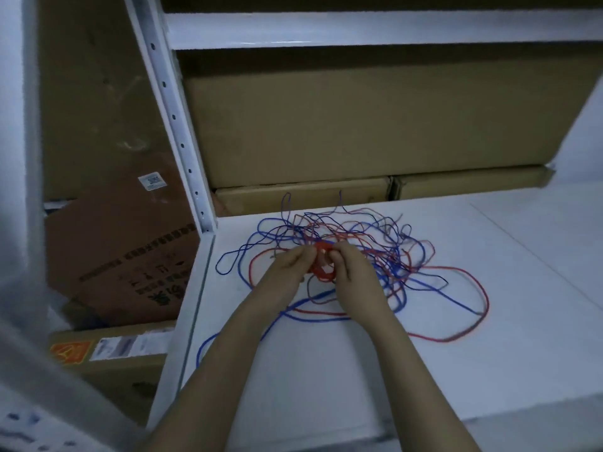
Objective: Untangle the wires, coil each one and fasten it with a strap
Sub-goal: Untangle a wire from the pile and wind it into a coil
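Both forearms are seen bare to the frame edge; left hand [295,261] and right hand [349,263] are ungloved.

Storeroom — white metal shelving [182,125], stacked cardboard boxes [359,125].

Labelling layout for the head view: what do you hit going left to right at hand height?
Printed brown cardboard box → white perforated shelf upright → blue wire loop → left hand → small red wire coil → right hand → big red wire loop.
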`<control>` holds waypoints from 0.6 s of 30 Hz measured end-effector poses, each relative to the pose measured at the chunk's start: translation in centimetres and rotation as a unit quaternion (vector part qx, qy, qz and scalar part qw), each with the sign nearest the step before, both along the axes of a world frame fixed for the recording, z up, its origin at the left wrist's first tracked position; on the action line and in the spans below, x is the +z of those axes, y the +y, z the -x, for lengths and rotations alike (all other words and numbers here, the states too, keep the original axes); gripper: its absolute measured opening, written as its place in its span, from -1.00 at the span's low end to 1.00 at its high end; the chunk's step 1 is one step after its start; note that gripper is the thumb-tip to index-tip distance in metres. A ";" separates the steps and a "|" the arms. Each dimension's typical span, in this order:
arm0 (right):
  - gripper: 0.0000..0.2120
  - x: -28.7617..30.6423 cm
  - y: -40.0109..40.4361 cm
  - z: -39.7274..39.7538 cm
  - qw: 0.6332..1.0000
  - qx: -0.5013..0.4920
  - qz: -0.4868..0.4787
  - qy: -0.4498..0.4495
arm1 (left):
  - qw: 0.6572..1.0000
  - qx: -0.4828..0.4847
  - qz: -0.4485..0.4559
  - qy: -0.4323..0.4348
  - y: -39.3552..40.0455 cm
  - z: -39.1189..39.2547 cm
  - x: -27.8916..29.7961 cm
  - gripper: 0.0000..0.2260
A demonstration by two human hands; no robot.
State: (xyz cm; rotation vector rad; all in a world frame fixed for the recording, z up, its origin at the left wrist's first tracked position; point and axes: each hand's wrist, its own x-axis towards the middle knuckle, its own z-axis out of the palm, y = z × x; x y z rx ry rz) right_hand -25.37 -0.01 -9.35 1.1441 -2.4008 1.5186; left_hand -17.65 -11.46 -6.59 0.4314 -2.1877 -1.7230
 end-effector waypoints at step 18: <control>-0.78 0.8 16.9 0.6 0.978 -0.180 0.076 -0.069 | 0.971 -0.131 0.197 0.024 16.5 5.9 1.1 -0.87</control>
